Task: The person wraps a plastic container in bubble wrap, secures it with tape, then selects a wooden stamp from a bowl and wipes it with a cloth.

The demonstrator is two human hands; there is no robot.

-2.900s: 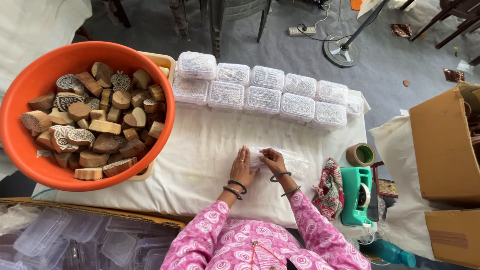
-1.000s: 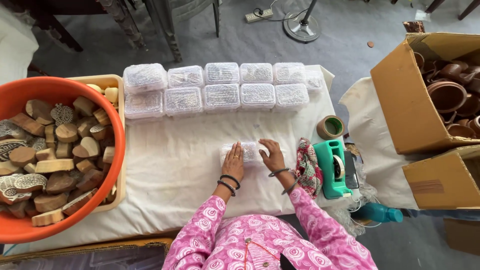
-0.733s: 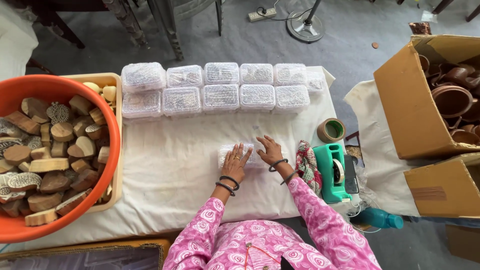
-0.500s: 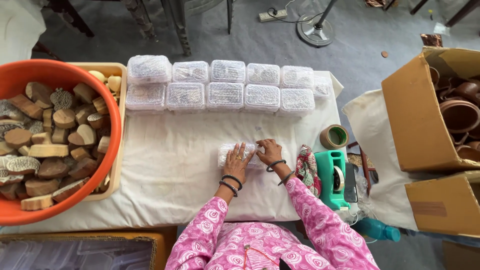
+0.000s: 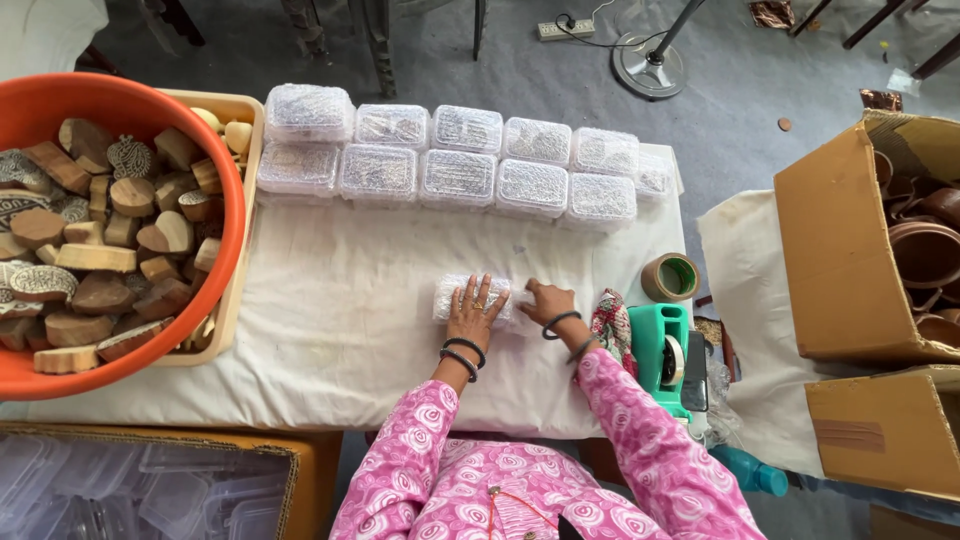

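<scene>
1. The left hand point(image 5: 473, 312) lies flat on a bubble-wrapped bundle point(image 5: 462, 291) in the middle of the tabletop point(image 5: 340, 300), its fingers point(image 5: 478, 293) spread wide over the wrap.
2. The right hand point(image 5: 545, 301) presses on the bundle's right end, fingers bent and close together; it grips nothing that can be made out.
3. The bundle rests on the white cloth, well apart from the two rows of wrapped clear boxes point(image 5: 455, 160) along the far edge.
4. An orange tub point(image 5: 160, 110) full of carved wooden blocks point(image 5: 100, 250) sits at the left, over a cream tray.
5. Just right of the hands lie a folded patterned cloth point(image 5: 611, 320), a roll of brown tape point(image 5: 671, 277) and a green tape dispenser point(image 5: 662, 345).
6. Cardboard boxes point(image 5: 840, 240) holding brown clay pots point(image 5: 925, 250) stand at the far right.
</scene>
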